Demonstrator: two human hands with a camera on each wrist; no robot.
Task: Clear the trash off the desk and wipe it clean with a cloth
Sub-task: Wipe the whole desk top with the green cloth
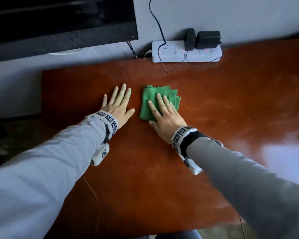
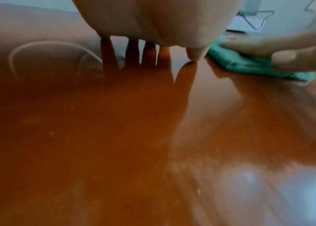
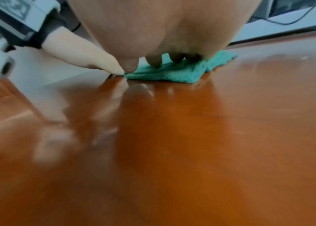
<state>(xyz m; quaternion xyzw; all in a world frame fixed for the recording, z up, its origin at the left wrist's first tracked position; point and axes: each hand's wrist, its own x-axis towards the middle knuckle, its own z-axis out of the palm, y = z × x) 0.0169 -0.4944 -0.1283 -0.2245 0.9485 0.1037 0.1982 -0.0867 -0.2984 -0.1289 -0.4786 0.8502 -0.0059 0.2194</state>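
On the glossy reddish-brown wooden table (image 1: 214, 118), a folded green terry cloth (image 1: 164, 94) with frayed edges lies under the right hand (image 1: 164, 116), whose straight fingers (image 1: 160, 101) press it flat. Just beside it, the left hand (image 1: 116, 107) rests palm-down, spread, holding nothing. A white power strip (image 1: 186, 52) sits against the grey wall (image 1: 248, 14).
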